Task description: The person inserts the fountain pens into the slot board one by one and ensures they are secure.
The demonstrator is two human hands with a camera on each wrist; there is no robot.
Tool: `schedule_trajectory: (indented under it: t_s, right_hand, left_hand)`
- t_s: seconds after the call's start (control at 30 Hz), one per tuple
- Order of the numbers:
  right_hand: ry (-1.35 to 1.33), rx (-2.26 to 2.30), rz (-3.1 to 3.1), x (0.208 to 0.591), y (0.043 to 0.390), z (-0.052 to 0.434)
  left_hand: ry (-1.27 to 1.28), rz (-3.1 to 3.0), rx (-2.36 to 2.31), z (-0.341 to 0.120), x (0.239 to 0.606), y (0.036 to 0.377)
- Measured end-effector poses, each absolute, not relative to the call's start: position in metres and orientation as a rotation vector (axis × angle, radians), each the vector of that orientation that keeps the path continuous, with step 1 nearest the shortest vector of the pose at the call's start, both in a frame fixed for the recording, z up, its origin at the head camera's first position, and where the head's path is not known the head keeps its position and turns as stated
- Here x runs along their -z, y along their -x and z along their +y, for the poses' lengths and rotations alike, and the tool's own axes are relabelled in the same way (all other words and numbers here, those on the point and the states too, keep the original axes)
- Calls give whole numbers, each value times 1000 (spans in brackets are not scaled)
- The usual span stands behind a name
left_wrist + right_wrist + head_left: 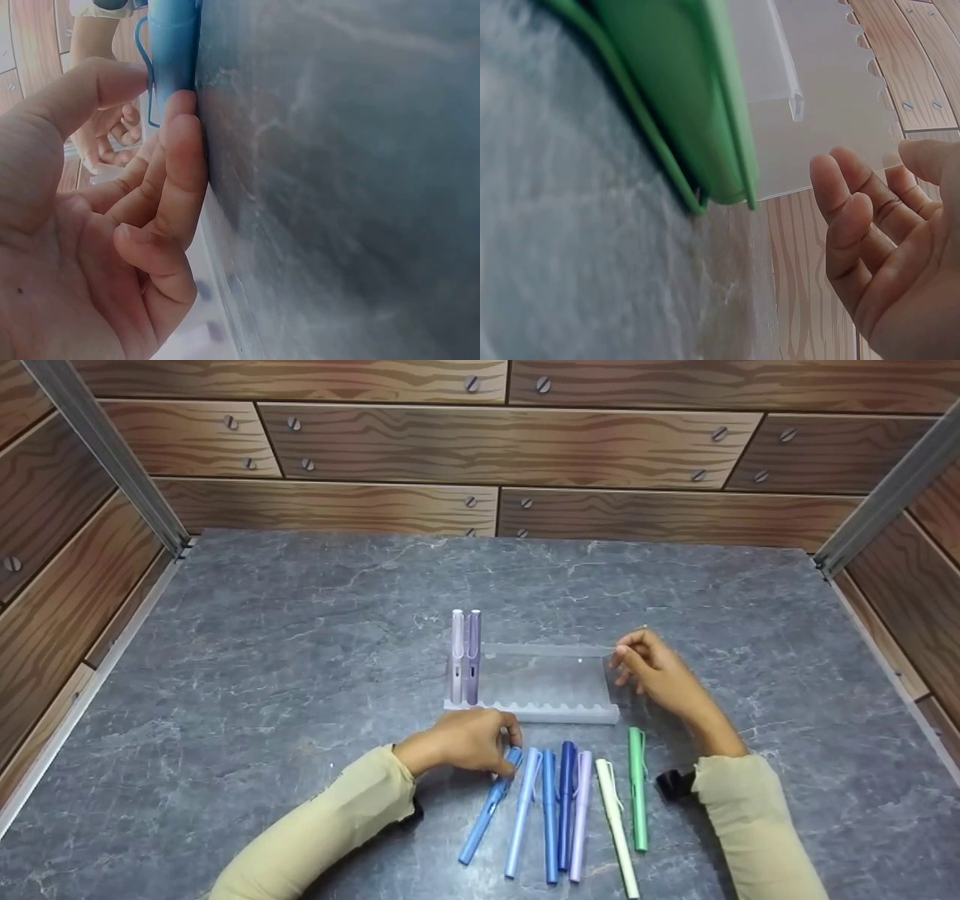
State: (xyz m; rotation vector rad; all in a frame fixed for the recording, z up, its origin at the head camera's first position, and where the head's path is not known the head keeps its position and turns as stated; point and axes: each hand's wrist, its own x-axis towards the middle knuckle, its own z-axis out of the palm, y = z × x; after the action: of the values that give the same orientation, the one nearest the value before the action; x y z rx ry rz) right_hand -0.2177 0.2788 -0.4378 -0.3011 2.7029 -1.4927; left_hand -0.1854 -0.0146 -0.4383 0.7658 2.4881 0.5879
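Observation:
The thumb and fingers of my left hand (469,739) pinch the clip end of a blue pen (480,825), which slants along the table in front of the stand. In the left wrist view the thumb lies against the clip of the blue pen (172,45), with fingertips on its other side. My right hand (660,675) holds the upper right corner of a frosted clear pen stand (544,679) between thumb and index finger. Two capped pens, a pale lilac one (457,660) and a darker purple one (473,671), lean side by side in its leftmost notches.
Right of the held pen, a row of pens lies before the stand: light blue (521,817), blue (550,825), dark blue (566,810), lilac (580,825), pale green (617,832) and green (637,795). Wood-patterned walls (390,442) enclose the grey marbled table (300,607).

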Motion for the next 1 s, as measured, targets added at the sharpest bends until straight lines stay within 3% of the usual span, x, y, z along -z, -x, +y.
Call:
schedule_trajectory:
  t_s: [1.0]
  right_hand:
    - [309, 1465, 2719, 440, 219, 281]
  left_hand:
    - [-756, 2549, -577, -12, 438, 180]
